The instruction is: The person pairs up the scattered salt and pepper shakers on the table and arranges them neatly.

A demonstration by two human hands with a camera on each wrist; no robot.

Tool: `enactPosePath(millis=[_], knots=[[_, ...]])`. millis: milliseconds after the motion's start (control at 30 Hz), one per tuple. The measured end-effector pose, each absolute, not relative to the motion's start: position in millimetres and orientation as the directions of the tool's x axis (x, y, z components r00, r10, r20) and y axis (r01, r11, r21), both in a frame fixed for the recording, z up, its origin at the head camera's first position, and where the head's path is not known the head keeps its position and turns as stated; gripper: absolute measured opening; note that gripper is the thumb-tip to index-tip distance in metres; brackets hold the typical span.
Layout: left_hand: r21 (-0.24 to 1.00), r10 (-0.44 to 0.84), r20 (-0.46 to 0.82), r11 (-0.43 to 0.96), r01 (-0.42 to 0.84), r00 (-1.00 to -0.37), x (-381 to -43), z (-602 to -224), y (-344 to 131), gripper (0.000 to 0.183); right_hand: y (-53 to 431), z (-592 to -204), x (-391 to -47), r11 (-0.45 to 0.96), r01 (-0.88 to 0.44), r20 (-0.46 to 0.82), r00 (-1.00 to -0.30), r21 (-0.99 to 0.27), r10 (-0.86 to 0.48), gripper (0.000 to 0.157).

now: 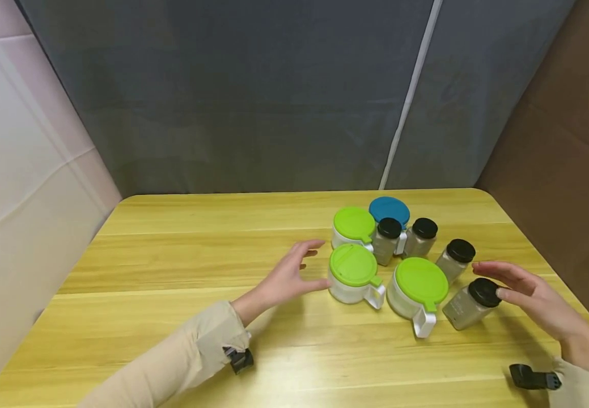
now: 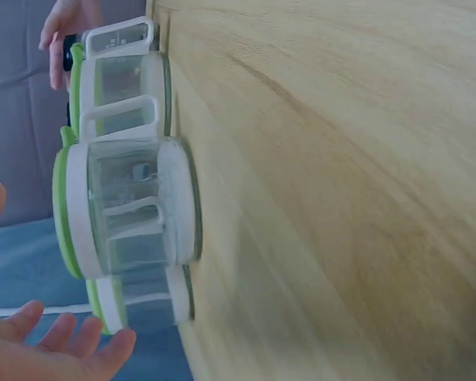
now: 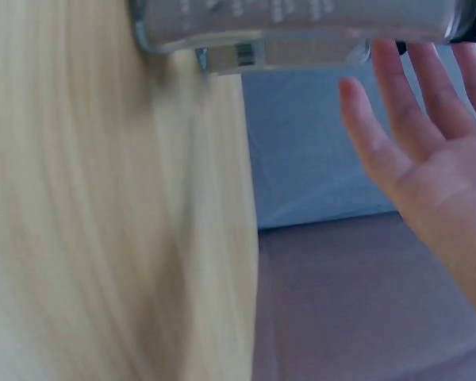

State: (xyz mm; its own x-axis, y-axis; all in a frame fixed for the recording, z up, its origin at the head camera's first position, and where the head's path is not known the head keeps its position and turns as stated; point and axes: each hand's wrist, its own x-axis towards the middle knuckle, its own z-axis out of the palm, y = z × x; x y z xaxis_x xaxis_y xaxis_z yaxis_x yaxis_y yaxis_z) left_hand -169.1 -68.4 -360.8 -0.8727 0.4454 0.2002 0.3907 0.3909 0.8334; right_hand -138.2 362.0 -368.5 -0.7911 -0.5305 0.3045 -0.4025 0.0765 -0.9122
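Note:
My left hand [image 1: 289, 277] is spread with fingers apart just left of a clear jar with a green lid and white handle [image 1: 354, 266]; its thumb tip comes right up to the jar's side. In the left wrist view, the fingers [image 2: 103, 355] stand beside the same jar [image 2: 131, 206], not wrapped round it. My right hand [image 1: 539, 297] curves loosely at the right of a square clear bottle with a black cap [image 1: 470, 303], thumb close to the cap. In the right wrist view, the fingers [image 3: 412, 119] extend beside the bottle [image 3: 301, 20], and nothing is gripped.
Another green-lidded jar [image 1: 419, 289] stands between the hands. Behind are a third green-lidded jar [image 1: 354, 224], a blue-lidded jar [image 1: 389, 209] and more black-capped bottles [image 1: 420, 238], grouped closely on the wooden table [image 1: 172, 255]. A grey curtain [image 1: 248, 102] hangs past the far edge.

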Motion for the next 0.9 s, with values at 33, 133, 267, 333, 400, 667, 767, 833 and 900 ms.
enactPosePath(millis=[33, 133, 267, 333, 400, 667, 767, 833, 900], knots=[[0.844, 0.449, 0.184, 0.383, 0.375, -0.875, -170.4, -361.8, -67.2, 0.072, 363.1, -370.7, -138.9, 0.044, -0.403, 0.312, -0.769, -0.914, -0.558, 0.044], [0.873, 0.466, 0.147, 0.353, 0.336, -0.872, -173.0, -365.0, -63.6, 0.074, 365.2, -376.1, -142.0, -0.040, -0.397, 0.331, -0.704, -0.917, -0.629, 0.049], [0.896, 0.480, 0.102, 0.336, 0.289, -0.871, -174.7, -369.6, -59.1, 0.077, 365.5, -379.4, -144.4, -0.099, -0.339, 0.311, -0.659, -0.936, -0.684, 0.050], [0.902, 0.483, 0.088, 0.333, 0.275, -0.871, -175.6, -371.9, -56.5, 0.078, 365.5, -380.2, -144.9, -0.128, -0.302, 0.301, -0.646, -0.945, -0.702, 0.051], [0.902, 0.486, 0.081, 0.335, 0.272, -0.870, -176.8, -374.2, -53.8, 0.079, 365.8, -380.6, -144.8, -0.146, -0.268, 0.289, -0.642, -0.952, -0.710, 0.051], [0.893, 0.495, 0.084, 0.348, 0.286, -0.865, -181.2, -379.0, -43.0, 0.081, 367.1, -381.1, -143.7, -0.152, -0.201, 0.248, -0.655, -0.968, -0.714, 0.050], [0.898, 0.496, 0.090, 0.334, 0.286, -0.864, -182.5, -380.9, -40.2, 0.081, 366.5, -381.0, -143.8, -0.128, -0.201, 0.231, -0.669, -0.971, -0.707, 0.050], [0.904, 0.498, 0.090, 0.322, 0.280, -0.863, -183.4, -382.0, -38.7, 0.082, 366.2, -381.3, -144.1, -0.118, -0.206, 0.228, -0.672, -0.971, -0.705, 0.049], [0.907, 0.498, 0.090, 0.318, 0.278, -0.863, -184.4, -383.2, -37.4, 0.083, 366.1, -381.1, -144.4, -0.110, -0.206, 0.223, -0.676, -0.972, -0.703, 0.049]])
